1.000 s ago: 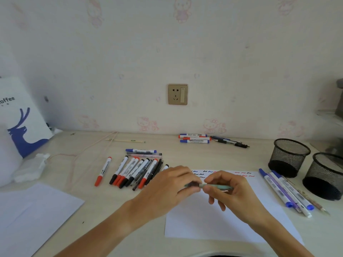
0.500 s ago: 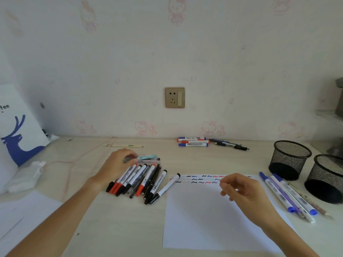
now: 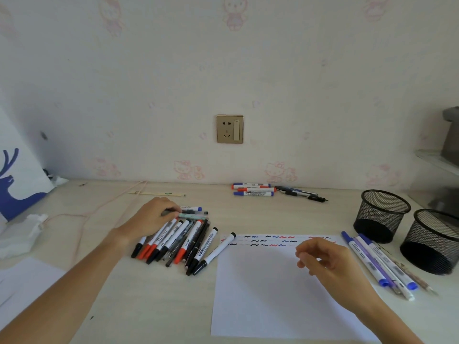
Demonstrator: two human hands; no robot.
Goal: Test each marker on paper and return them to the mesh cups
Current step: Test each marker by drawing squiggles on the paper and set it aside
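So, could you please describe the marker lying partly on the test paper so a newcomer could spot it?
Start at the white paper with squiggles along its far edge. At its far-left corner lies a black-capped white marker, its tip overlapping the sheet. Unlike the pile beside it, it lies apart.

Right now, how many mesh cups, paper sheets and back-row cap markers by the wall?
Mesh cups: 2, near and far right
Paper sheets: 2, the test sheet and one at left
Back-row markers: 3
Total: 7

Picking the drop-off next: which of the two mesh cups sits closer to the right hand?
The rear-left mesh cup, nearer the paper. The other mesh cup sits further right, beyond the pens, away from the right hand.
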